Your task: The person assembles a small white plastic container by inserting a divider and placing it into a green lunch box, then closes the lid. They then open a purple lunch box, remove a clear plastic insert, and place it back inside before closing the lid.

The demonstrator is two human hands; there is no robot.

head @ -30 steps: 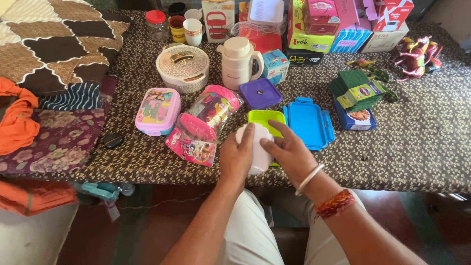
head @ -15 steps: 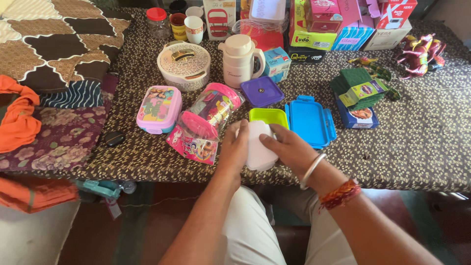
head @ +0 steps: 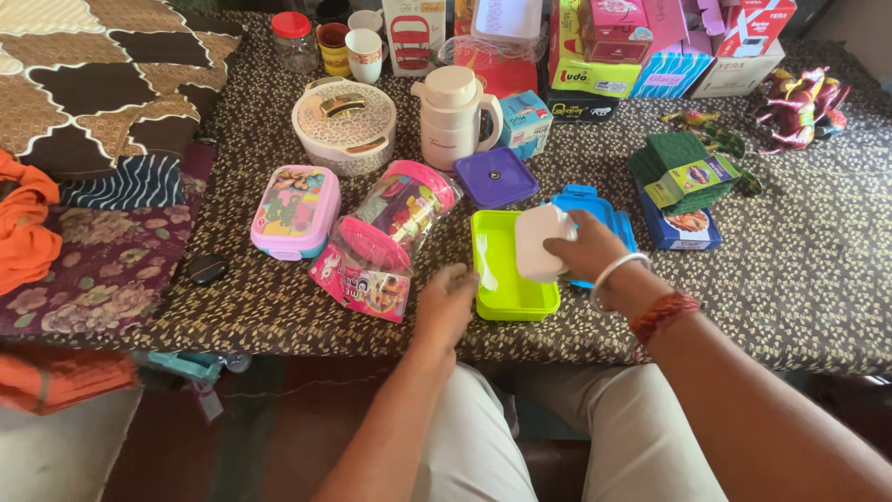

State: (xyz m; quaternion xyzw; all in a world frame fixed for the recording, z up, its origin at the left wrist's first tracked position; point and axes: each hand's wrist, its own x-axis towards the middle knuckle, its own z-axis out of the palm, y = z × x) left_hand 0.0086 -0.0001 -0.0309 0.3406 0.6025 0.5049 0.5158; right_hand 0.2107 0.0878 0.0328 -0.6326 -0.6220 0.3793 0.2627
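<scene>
While the right hand (head: 583, 249) grips a white tub (head: 542, 241) over the green lunchbox (head: 514, 296); left hand (head: 446, 302) hovers loose, holding nothing.

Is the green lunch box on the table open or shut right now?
Open. The green lunch box has no lid on; its inside shows, with a white fork lying in it.

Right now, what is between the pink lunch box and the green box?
In the head view, a pink bottle in clear wrapping lies between the pink lunch box and the green box.
</scene>
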